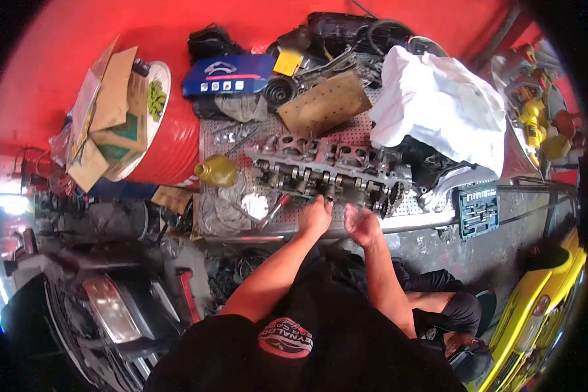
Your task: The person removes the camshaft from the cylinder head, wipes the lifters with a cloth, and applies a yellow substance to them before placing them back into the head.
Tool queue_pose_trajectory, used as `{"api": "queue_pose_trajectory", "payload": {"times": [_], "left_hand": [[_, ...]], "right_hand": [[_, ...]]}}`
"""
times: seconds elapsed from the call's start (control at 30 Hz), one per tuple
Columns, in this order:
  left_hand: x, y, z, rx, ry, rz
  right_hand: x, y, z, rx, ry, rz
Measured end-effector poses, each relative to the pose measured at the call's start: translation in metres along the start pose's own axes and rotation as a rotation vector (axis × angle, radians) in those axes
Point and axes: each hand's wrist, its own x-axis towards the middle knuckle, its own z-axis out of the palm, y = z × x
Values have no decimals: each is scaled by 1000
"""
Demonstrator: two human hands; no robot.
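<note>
An engine cylinder head [366, 171] with its camshaft and a toothed chain wheel showing lies on the perforated metal bench. My left hand [315, 217] is at its near edge, fingers closed on a small dark part that I cannot make out. Just to the right, my right hand [364, 227] is raised close to the same edge, fingers loosely bent and apart, with nothing visible in them. A tool with a red handle [282, 201] rests left of my left hand. Beyond it lie a crumpled pale cloth [225, 212] and a yellow bottle [217, 171].
Behind the cylinder head are a brown board [325, 103], a blue box [228, 75] and a white cloth [438, 98] over parts. An open socket set [478, 212] sits at the right edge. A red drum [173, 140] stands left; another person [454, 320] is low at right.
</note>
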Motion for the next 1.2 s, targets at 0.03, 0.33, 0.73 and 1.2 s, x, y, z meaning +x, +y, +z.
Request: {"api": "queue_pose_trajectory", "payload": {"times": [0.03,0.33,0.73,1.2], "left_hand": [[-2,0,-14,-6,-17,9],[69,-107,-134,-310,419,-52],[101,-150,-122,-1104,-18,-389],[106,-154,-111,-1251,29,-398]], "right_hand": [[-4,3,4,-25,40,-3],[-69,-45,-1,-880,632,-1096],[-57,-45,42,-821,692,-1078],[-51,-30,46,-1103,815,-1250]]}}
